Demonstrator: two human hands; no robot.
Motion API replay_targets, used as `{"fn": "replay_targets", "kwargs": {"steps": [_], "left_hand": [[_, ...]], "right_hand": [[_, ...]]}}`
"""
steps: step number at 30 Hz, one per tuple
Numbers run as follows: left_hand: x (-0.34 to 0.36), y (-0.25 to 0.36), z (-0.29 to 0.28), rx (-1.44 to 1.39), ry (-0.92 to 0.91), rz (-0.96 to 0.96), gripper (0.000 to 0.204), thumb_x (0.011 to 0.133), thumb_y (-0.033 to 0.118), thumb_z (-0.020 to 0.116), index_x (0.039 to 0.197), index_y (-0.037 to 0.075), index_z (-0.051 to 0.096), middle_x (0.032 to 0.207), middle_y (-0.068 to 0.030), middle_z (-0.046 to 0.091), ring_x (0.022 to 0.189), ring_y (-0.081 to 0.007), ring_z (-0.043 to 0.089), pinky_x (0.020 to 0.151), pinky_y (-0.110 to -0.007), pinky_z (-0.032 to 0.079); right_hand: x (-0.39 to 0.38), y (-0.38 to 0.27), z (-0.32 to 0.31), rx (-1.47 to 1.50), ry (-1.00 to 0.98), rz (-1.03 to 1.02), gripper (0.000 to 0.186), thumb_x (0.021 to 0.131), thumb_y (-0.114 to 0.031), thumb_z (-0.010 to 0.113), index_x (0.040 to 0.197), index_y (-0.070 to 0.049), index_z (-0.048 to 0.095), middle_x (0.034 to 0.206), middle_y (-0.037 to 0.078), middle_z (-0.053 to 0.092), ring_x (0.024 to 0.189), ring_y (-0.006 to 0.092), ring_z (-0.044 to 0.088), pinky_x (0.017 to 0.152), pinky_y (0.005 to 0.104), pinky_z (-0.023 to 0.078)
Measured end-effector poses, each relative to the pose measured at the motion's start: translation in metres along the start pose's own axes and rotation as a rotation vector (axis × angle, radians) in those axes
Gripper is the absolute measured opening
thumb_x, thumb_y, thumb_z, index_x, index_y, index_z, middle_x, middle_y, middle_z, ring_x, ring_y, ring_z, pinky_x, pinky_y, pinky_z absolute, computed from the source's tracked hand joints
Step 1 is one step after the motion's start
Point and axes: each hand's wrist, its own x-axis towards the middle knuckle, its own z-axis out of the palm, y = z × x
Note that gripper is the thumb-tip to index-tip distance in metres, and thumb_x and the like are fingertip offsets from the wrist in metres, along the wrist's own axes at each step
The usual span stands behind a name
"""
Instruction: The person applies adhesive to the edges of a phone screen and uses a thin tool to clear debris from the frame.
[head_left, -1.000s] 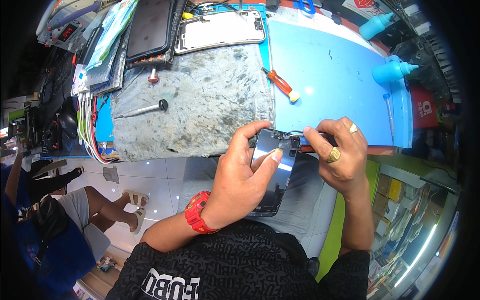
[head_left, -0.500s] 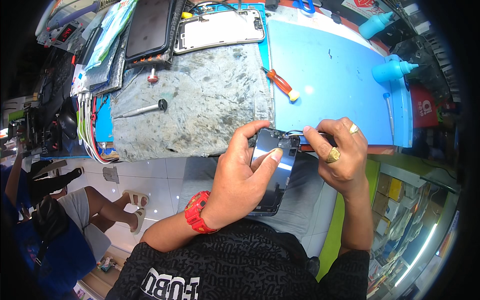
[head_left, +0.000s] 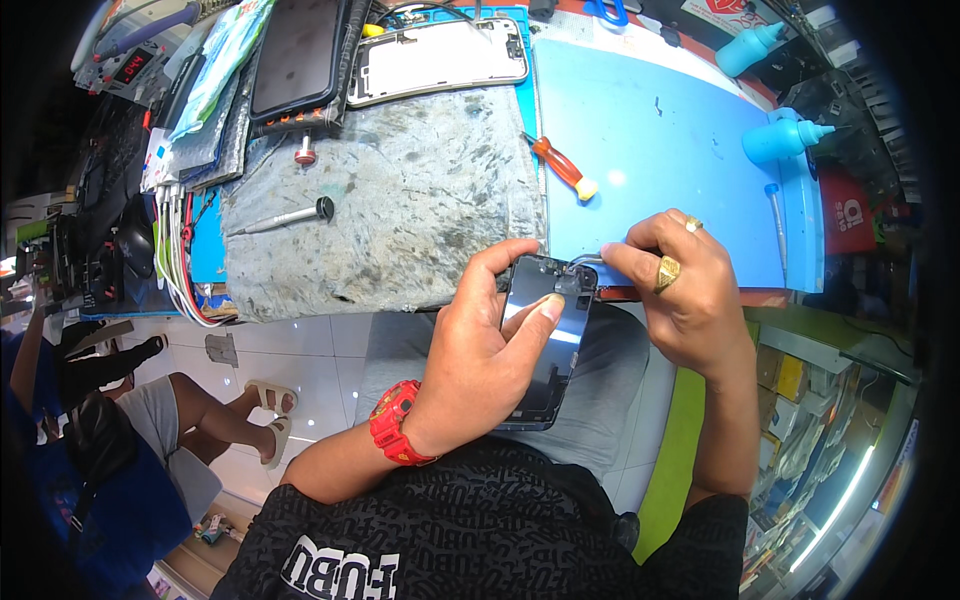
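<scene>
Black and glossy, a phone panel (head_left: 560,372) sits in the left hand (head_left: 478,345) just before the near edge of the workbench, the fingers closed around its left side and the thumb pressed on its face. At the panel's far end, the right hand (head_left: 692,290) pinches a thin grey tool (head_left: 586,260), whose tip reaches the small parts there; whether it touches them is too small to tell. Beyond, to the left, a stained grey cloth (head_left: 400,190) bears a silver screwdriver (head_left: 285,218). To the right spreads a blue mat (head_left: 670,170), with an orange-handled tool (head_left: 563,168) lying on its left part. Farther off, a white-backed phone frame (head_left: 440,62) rests beside a dark phone (head_left: 297,60); two light-blue bottles (head_left: 780,141) stand at far right.
</scene>
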Motion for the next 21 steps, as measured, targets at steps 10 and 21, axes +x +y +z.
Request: {"fn": "replay_targets", "kwargs": {"steps": [10, 21], "left_hand": [[0.0, -0.002, -0.003, 0.024, -0.014, 0.0, 0.049, 0.105, 0.0, 0.066, 0.149, -0.005, 0.046, 0.11, -0.0107, 0.072, 0.1, -0.0083, 0.067, 0.083, -0.027, 0.057], [0.0, 0.0, -0.001, -0.021, -0.01, -0.018, 0.049, 0.106, 0.001, 0.066, 0.149, -0.005, 0.045, 0.11, -0.0113, 0.073, 0.099, -0.0071, 0.067, 0.08, -0.025, 0.056]], "right_hand": [[0.011, -0.001, -0.012, 0.105, -0.117, 0.082, 0.033, 0.075, 0.01, 0.066, 0.103, -0.004, 0.077, 0.089, 0.013, 0.064, 0.083, 0.0347, 0.065, 0.073, 0.045, 0.053], [0.01, 0.002, -0.011, 0.141, -0.117, 0.101, 0.032, 0.076, 0.01, 0.066, 0.103, -0.005, 0.077, 0.09, 0.014, 0.065, 0.084, 0.0355, 0.065, 0.075, 0.0455, 0.053]]}}
